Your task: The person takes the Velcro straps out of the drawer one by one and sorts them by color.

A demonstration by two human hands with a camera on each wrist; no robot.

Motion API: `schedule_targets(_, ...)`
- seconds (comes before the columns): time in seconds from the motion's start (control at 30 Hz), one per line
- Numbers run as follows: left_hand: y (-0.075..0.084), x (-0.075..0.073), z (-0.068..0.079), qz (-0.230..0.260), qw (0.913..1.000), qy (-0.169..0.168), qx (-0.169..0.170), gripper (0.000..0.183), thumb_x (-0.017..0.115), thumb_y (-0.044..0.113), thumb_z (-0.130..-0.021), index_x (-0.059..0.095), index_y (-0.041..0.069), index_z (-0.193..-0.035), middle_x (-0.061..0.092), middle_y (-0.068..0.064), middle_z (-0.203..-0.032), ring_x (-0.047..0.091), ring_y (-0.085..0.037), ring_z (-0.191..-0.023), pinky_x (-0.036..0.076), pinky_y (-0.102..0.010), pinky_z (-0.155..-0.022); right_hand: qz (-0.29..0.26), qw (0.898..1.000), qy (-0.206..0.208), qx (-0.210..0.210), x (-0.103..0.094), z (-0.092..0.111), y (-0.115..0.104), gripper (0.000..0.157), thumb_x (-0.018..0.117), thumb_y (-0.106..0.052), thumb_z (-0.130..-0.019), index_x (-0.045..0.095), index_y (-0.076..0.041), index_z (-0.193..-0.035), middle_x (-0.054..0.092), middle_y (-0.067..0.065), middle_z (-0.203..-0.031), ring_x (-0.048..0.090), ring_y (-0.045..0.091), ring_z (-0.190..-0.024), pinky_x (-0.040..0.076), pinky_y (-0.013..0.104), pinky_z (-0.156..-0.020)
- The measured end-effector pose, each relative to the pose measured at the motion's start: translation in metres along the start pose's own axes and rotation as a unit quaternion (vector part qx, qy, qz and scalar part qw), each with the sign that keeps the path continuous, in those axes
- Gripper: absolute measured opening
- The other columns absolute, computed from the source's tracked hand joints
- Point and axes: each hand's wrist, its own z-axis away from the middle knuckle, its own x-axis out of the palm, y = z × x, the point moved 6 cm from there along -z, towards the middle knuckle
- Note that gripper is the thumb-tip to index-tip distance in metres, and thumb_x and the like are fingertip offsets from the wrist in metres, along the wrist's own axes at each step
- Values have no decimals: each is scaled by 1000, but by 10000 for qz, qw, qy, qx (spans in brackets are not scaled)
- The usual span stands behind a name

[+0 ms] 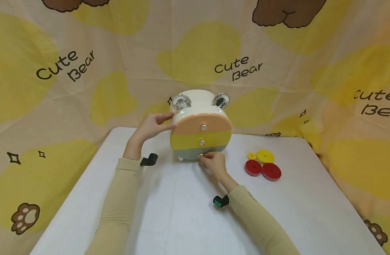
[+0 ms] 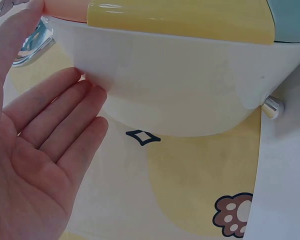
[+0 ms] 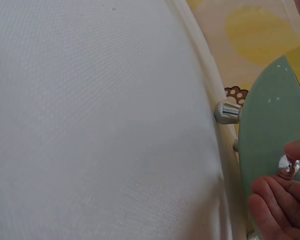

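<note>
A rounded white storage box (image 1: 198, 96) with silver ears and an orange, yellow and green striped front stands on the table. Each stripe is a drawer front with a silver knob. My right hand (image 1: 215, 164) pinches the knob (image 3: 288, 167) of the bottom green drawer (image 3: 265, 110) between thumb and fingers. That drawer looks flush with the front. At the box's upper left side, my left hand (image 1: 152, 124) rests with its fingers fairly straight. In the left wrist view its fingertips touch the white side wall (image 2: 175, 82), and the thumb lies at the orange edge.
Right of the box lie two red rolls, one (image 1: 253, 168) beside the other (image 1: 271, 171). Behind them are a large yellow disc (image 1: 265, 156) and a small yellow ring (image 1: 251, 156). A white cloth covers the table (image 1: 182, 212). A patterned curtain (image 1: 143, 60) hangs behind.
</note>
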Motion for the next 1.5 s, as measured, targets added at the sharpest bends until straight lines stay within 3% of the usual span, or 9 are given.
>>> schedule_targets(0.4,1,0,0,21,10000,-12,-79,68,75,52,-74,58,22,-132,56,-3,-136,51,-25,-128,42,-45,-105,203,9996,-85,172,-4,11,1,20,77,-29,-78,78,-9,-77,71,0,-65,61,6,-56,49,22,-53)
schedule_targets(1.5,0,-1,1,-6,9999,-9,-135,69,75,52,-74,57,22,-133,55,-3,-137,50,-27,-128,43,-46,-104,134,9989,-288,350,-17,53,-2,17,79,-29,-77,77,-12,-74,70,-3,-66,59,6,-59,49,22,-55)
